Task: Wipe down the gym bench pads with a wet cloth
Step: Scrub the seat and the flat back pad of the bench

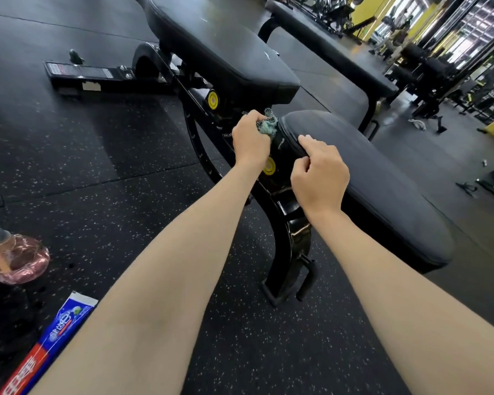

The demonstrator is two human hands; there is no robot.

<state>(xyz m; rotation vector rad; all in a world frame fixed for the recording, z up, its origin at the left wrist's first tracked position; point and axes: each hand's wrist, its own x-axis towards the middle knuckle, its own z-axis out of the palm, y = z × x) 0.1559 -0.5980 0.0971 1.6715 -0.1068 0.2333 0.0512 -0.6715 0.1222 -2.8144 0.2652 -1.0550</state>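
A black adjustable gym bench stands in front of me, with a seat pad (382,178) near me and a back pad (226,49) beyond it. My left hand (250,138) grips a bunched teal cloth (269,126) and holds it against the narrow end of the seat pad, in the gap between the two pads. My right hand (318,172) rests on the near edge of the seat pad, its index finger stretched onto the pad and the other fingers curled.
The bench's black steel frame (285,238) and a floor handle sit below my arms. On the speckled rubber floor at left lie a pink spray bottle (17,260) and a toothpaste box (54,337). A second flat bench (334,55) and other machines stand behind.
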